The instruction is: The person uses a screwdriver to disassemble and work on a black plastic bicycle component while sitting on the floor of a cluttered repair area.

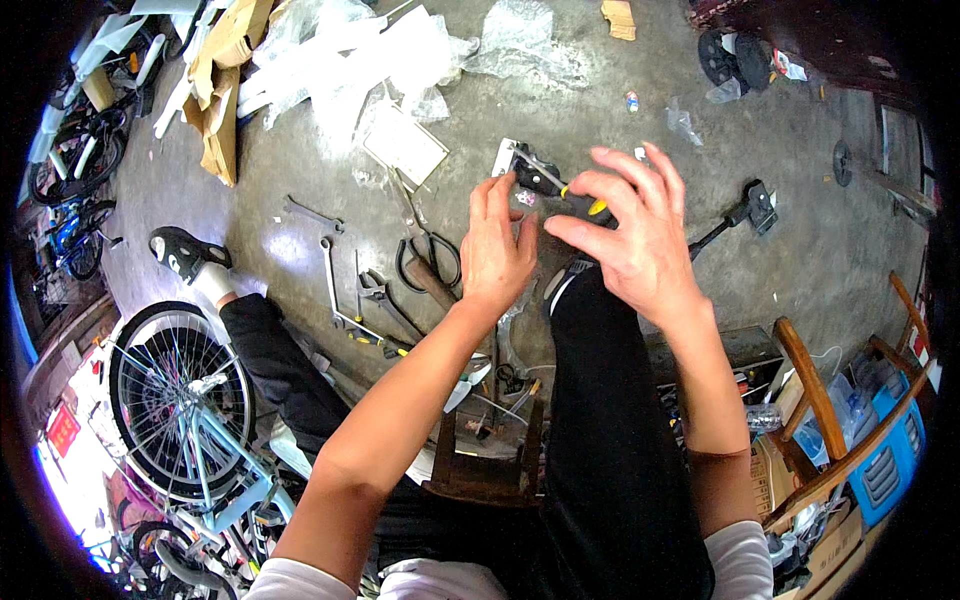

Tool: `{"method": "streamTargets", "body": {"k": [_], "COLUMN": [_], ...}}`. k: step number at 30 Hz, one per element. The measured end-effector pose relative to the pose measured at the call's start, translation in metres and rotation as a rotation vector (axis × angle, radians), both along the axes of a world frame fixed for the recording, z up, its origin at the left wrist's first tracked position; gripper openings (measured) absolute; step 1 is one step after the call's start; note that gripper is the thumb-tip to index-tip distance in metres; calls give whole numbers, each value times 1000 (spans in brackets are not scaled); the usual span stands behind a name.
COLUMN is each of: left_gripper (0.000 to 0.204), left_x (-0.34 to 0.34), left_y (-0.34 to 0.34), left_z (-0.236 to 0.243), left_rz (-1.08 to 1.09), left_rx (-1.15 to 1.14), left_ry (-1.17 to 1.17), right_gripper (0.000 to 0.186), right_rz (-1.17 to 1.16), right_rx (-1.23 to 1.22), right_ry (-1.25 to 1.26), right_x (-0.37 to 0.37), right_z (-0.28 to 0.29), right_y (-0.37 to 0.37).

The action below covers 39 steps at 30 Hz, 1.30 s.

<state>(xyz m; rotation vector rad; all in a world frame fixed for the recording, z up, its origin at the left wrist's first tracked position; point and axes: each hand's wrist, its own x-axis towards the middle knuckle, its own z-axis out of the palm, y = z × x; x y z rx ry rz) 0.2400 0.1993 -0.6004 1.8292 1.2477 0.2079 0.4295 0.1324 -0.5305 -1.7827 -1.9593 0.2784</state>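
Note:
A screwdriver [599, 208] with a black and yellow handle lies within the curve of my right hand [630, 225], whose thumb and index finger bend round it loosely. Its thin shaft slants to the upper left, across a small black block-shaped part [537, 172]. A white flat piece [506, 155] sits at that part's left edge. My left hand [497, 238] is beside it, fingers stretched forward and thumb apart. The left fingertips are at the near edge of the black part; whether they press on it is hard to tell. My right shoe [566, 285] is just below the hands.
Wrenches [328, 262], large black-handled scissors [430, 258] and several hand tools lie left of my hands. A black rod with a block end [760, 207] lies right. Bicycle wheel [180, 400] stands left, wooden chair [840, 460] right. Plastic wrap [400, 50] and cardboard [222, 110] lie ahead.

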Motion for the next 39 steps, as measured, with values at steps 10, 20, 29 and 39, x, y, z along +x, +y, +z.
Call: {"method": "streamTargets", "body": {"k": [10, 20, 29, 39], "left_gripper": [43, 45, 34, 25], "left_x": [-23, -2, 45, 46], "left_y": [-15, 7, 21, 43], "left_z": [-12, 3, 26, 26], "left_rz": [-90, 1, -239, -282], "left_rx": [-50, -55, 214, 248], "left_ry": [5, 22, -273, -234], "right_gripper": [49, 5, 26, 43], "right_rz": [-562, -34, -85, -637], "right_rx": [-491, -82, 92, 140], "right_ry": [434, -97, 54, 506], "right_x": [-3, 16, 8, -4], "right_z": [4, -8, -18, -60], "right_y": [10, 7, 7, -23]}}
